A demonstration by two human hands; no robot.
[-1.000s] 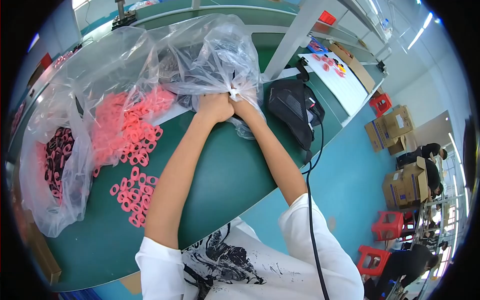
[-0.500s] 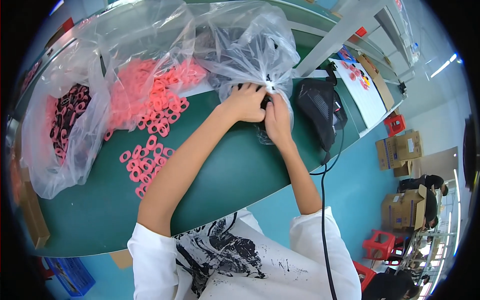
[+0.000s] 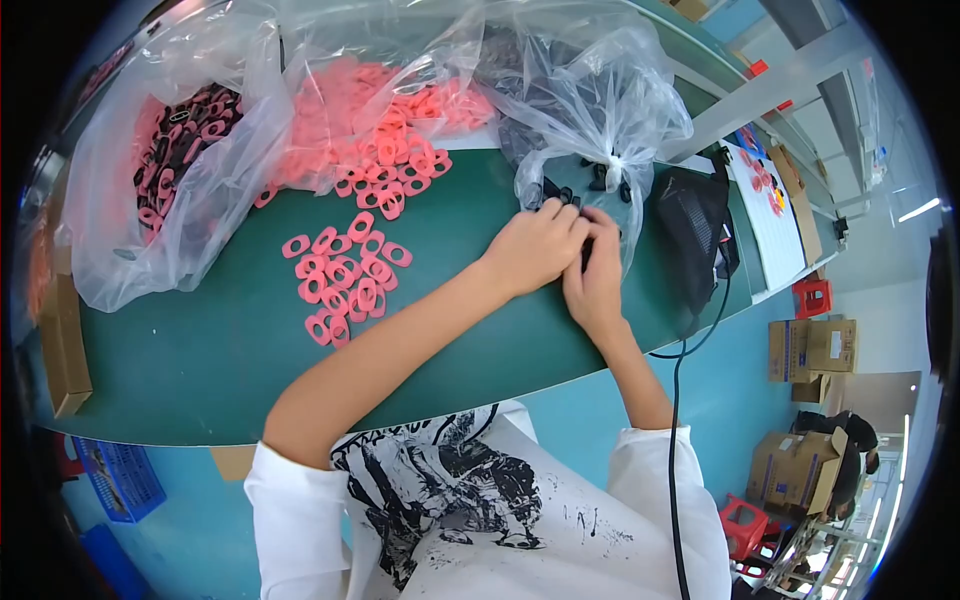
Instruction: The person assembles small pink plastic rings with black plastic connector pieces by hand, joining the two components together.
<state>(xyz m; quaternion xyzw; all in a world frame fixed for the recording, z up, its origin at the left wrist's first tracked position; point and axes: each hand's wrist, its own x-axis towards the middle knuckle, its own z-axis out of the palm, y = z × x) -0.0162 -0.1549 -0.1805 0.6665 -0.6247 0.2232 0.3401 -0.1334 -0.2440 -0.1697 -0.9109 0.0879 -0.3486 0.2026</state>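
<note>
- The fingers of the person's right hand bend against a small black piece, at the near edge of the knotted clear plastic bag; how tightly, one cannot tell.
- The left hand curls alongside, its grasp hidden.
- Loose pink oval rings lie left of the bag.

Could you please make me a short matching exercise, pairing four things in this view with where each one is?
Things
1. Gathered clear plastic bag
2. Loose pink oval rings
3. Black pouch
4. Blue crate

Places
A. Right of both hands, on the table
B. Below the near edge of the green table, at lower left
C. Just beyond the left hand and right hand
D. Spread on the tabletop, left of both hands

Pairs: 1-C, 2-D, 3-A, 4-B
</note>
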